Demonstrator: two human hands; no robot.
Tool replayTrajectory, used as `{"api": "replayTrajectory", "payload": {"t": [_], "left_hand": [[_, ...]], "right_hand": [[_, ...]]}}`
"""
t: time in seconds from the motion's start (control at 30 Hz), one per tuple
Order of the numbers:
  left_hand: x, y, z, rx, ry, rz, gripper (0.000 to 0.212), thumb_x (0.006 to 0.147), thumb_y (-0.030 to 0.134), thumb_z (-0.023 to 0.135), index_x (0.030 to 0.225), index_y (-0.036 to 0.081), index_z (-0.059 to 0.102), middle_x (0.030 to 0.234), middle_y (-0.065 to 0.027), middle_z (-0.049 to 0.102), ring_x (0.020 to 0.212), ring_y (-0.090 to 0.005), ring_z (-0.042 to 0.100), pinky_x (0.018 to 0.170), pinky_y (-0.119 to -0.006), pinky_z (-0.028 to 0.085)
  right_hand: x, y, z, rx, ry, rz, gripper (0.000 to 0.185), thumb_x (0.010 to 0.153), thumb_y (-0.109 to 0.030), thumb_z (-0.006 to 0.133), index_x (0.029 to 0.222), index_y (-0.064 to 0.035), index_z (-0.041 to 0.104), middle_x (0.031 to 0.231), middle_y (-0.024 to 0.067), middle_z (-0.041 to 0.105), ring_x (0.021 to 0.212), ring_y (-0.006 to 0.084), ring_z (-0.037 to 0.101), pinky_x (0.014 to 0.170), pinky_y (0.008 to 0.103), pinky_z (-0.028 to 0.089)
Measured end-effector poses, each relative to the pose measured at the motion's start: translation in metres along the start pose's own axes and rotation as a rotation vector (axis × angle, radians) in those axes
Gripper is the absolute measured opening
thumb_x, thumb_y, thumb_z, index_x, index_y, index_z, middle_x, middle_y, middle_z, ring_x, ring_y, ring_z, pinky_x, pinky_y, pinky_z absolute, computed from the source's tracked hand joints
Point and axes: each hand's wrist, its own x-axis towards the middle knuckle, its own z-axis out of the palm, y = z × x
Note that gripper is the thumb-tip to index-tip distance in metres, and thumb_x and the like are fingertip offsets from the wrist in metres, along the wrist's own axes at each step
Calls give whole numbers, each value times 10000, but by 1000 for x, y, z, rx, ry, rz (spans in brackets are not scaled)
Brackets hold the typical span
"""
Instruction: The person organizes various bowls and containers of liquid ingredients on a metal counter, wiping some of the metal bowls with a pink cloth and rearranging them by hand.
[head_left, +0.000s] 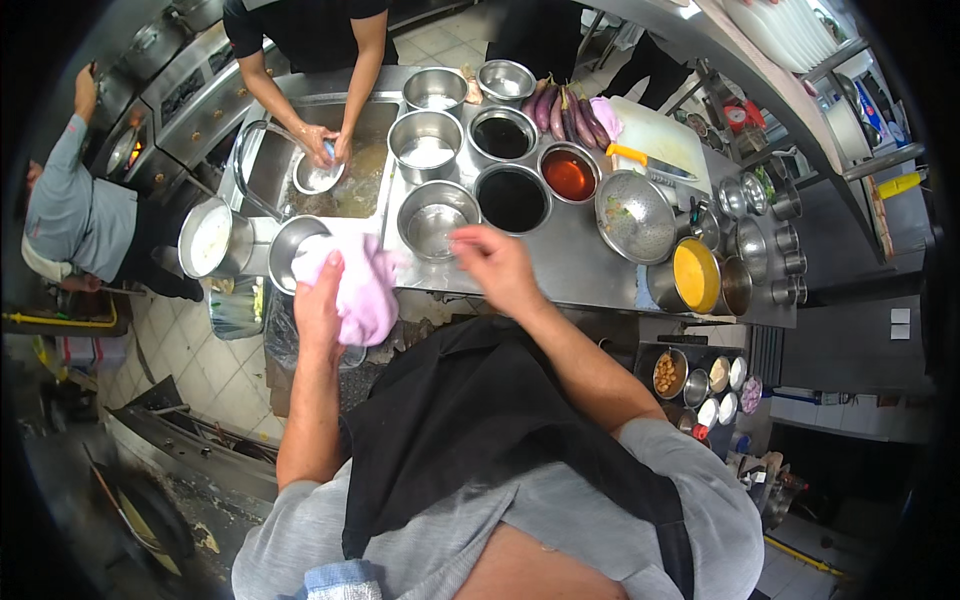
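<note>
A bunched pink cloth (365, 292) is gripped in my left hand (321, 304), thumb on top. Just beyond it a steel pot (289, 251) tilts by the sink corner; the cloth covers part of its rim, and I cannot tell whether my fingers also hold the pot. My right hand (499, 270) hovers over the counter's near edge with bent fingers and nothing seen in them. Its fingertips overlap the rim of an upright steel pot (437, 225) in view; contact is unclear.
Across the sink (259, 150), a person's hands (326, 146) wash a white bowl (318, 174). Pots of dark liquid (513, 199) and a bowl of reddish liquid (568, 174) stand nearby. A knife (651, 161) lies on the cutting board (667, 135), beside eggplants (559, 109) and a colander (636, 217).
</note>
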Motion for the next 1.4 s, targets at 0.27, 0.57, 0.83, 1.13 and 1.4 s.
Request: {"api": "replayTrajectory", "payload": {"t": [0.27, 0.57, 0.83, 1.13, 1.4], "left_hand": [[-1, 2, -64, 289, 29, 56, 313, 990, 189, 604, 1215, -28, 587, 1069, -107, 688, 948, -180, 660, 849, -321, 530], [-24, -6, -107, 238, 127, 155, 322, 949, 115, 646, 1241, 2, 570, 1135, -78, 636, 1058, -156, 592, 963, -297, 456], [-24, -24, -133, 195, -60, -132, 233, 916, 45, 640, 1148, 29, 653, 1115, -43, 632, 979, -103, 578, 856, -261, 480], [-41, -27, -121, 555, -345, 45, 795, 829, 154, 759, 1466, 29, 300, 1339, -168, 511, 1241, -219, 497, 1054, -366, 404], [-42, -27, -104, 304, -227, 90, 273, 891, 49, 683, 1149, -9, 614, 1078, -34, 642, 1007, -102, 579, 880, -268, 477]], "right_hand": [[48, 125, 41, 230, 238, 719, 228, 924, -220, 681, 1001, -34, 573, 773, 72, 624, 612, 147, 621, 496, 307, 524], [73, 60, 42, -423, 367, 0, 131, 795, -88, 607, 775, 8, 521, 723, 261, 595, 691, 463, 612, 623, 482, 470], [129, -32, 43, -848, 169, -583, 141, 798, -92, 651, 787, -53, 516, 709, 185, 613, 677, 416, 626, 606, 503, 501], [180, -101, 66, -1131, 79, -1092, 119, 732, -97, 646, 711, -118, 531, 608, 69, 573, 575, 259, 646, 509, 385, 521], [197, -126, 58, -1180, 66, -1257, 97, 715, -111, 645, 712, -141, 552, 603, 43, 547, 558, 249, 641, 485, 384, 515]]}}
